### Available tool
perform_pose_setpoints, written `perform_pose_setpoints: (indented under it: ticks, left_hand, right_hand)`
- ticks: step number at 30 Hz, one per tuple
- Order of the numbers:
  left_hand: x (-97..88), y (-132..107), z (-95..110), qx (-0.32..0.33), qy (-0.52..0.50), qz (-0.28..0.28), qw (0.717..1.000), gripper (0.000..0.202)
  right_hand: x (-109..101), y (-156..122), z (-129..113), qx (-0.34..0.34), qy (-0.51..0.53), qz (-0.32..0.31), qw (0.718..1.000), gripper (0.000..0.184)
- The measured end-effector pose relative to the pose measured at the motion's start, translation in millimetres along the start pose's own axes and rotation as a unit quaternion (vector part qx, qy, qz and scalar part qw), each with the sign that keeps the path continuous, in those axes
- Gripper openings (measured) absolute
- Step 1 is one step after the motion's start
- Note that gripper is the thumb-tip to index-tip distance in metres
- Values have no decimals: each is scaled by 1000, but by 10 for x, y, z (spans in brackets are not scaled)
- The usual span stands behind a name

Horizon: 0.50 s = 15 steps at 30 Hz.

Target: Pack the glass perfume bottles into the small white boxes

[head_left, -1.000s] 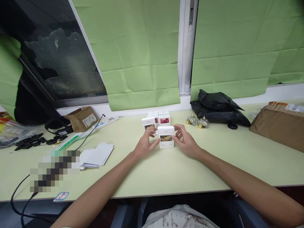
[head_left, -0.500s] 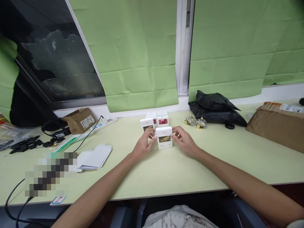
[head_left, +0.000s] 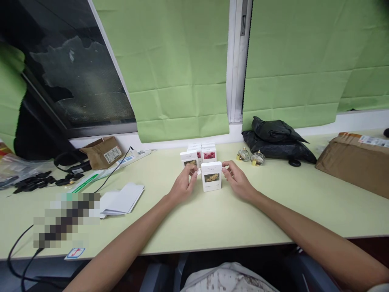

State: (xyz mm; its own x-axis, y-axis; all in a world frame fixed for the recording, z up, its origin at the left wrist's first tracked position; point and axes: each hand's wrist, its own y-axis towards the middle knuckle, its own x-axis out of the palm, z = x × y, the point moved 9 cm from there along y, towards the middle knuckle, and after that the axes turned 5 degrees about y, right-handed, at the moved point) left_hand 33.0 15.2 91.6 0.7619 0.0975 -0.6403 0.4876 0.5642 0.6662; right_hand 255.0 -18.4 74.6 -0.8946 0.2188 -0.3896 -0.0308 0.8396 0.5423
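Green curtains [head_left: 182, 61] hang along the top of the frame, over a pale surface [head_left: 212, 227] that runs the whole width. At the far left lie clear plastic bags [head_left: 21, 166] and a spread of black pieces [head_left: 33, 183], with a blurred-out patch lower down. Next comes a small open cardboard box [head_left: 103, 153] by the wall, then folded white papers [head_left: 126, 198] left of the centre.

Just left of the middle, the person's left hand [head_left: 182, 185] is bent, its thumb and finger close together around a bit of white; from where I stand I cannot tell whether they grip it. Behind it stands a white carton with a flower picture [head_left: 188, 156], and beside that, white cartons with pinkish-red pictures [head_left: 209, 156]. In front, at the centre, the nearest white carton [head_left: 212, 184] stands upright, between the two hands. At its right edge is the right hand [head_left: 240, 180], fingers curled and narrow; contact is hard to make out. Farther right sit two glass bottles [head_left: 251, 157], black plastic packages [head_left: 279, 140] and a large brown box [head_left: 355, 164].
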Motion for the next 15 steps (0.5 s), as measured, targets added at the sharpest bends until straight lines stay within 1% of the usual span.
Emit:
perform_pose_setpoints:
  ticks: [4, 8, 10, 15]
  left_hand:
    - [-12, -7, -21, -10, -5, -1, 1000, 24]
    - [-15, -8, -15, 0, -3, -4, 1000, 29]
    - [-11, -8, -28, -3, 3, -6, 1000, 29]
    - [8, -8, -93, -36, 29, -13, 999, 23]
  right_hand:
    - [10, -5, 10, 4, 5, -3, 1000, 33]
    - [21, -12, 30, 13, 10, -8, 1000, 33]
    - [26, -16, 42, 18, 8, -10, 1000, 32]
    - [32, -20, 50, 21, 4, -15, 1000, 32]
